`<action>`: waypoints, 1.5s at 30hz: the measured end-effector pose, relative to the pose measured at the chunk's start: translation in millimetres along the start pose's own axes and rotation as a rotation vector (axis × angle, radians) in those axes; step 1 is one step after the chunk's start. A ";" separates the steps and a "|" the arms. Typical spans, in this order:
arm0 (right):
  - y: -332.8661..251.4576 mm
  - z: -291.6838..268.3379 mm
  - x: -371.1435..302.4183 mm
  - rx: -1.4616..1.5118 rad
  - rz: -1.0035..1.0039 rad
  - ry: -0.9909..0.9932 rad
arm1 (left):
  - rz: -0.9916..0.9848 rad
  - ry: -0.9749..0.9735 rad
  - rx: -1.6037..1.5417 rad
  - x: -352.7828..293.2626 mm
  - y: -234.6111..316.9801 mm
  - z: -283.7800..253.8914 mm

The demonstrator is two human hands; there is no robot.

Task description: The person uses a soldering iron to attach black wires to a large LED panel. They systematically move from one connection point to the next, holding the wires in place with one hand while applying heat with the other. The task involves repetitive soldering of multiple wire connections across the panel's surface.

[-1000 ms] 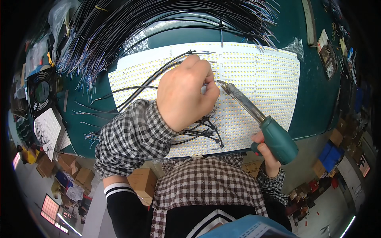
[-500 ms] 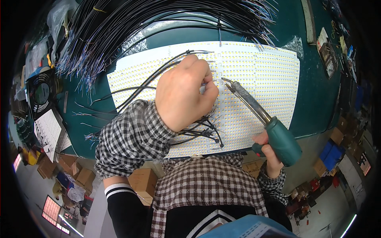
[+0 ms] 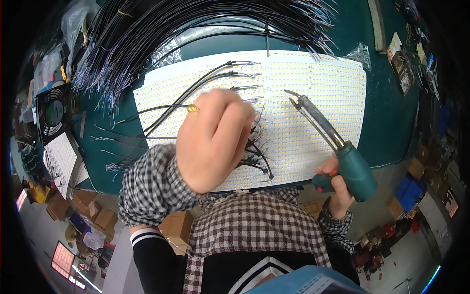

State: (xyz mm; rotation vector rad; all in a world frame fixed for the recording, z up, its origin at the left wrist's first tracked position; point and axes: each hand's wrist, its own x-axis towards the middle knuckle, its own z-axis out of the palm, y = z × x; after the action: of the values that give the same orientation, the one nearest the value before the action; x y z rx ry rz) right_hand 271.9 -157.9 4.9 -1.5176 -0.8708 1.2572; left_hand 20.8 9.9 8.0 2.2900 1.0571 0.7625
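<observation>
A white LED board (image 3: 318,127) with rows of small yellow chips lies in front of me. Over its left half is my left hand (image 3: 210,142), slightly blurred, its fingers curled together and their tips hidden. My right hand (image 3: 341,198) is wrapped round the green handle of a soldering gun (image 3: 360,171). The gun's tip points up and left, over the board's upper middle. Black cables (image 3: 200,83) run across the board's left side, their stripped wire ends at its middle column. Shorter black cable ends (image 3: 264,159) bunch up just right of my left hand.
A thick bundle of black cables (image 3: 161,29) with bare wire ends spans the far side of the green table (image 3: 387,122). At the left are a black fan (image 3: 53,113) and white sheets (image 3: 63,159). Cardboard boxes (image 3: 176,225) stand below the table.
My left hand has drawn back toward me and a little left, uncovering cable ends on the board. The soldering gun has shifted slightly to the right, away from that hand.
</observation>
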 end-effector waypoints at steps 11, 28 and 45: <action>9.6 -5.0 4.3 0.056 -0.130 0.017 | -0.126 -0.413 0.247 -7.2 15.4 -12.1; 12.9 -8.5 -0.9 0.093 -0.112 0.070 | -0.236 -0.143 -0.139 6.6 -12.3 10.9; 0.8 1.5 0.0 -0.021 -0.021 0.029 | -0.208 -0.114 -0.101 7.1 -15.4 23.5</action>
State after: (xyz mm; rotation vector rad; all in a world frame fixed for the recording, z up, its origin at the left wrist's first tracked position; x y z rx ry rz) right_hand 270.5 -157.8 4.1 -1.5364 -0.8809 1.2115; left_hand 32.4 19.6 -16.8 2.0734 1.1544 0.5818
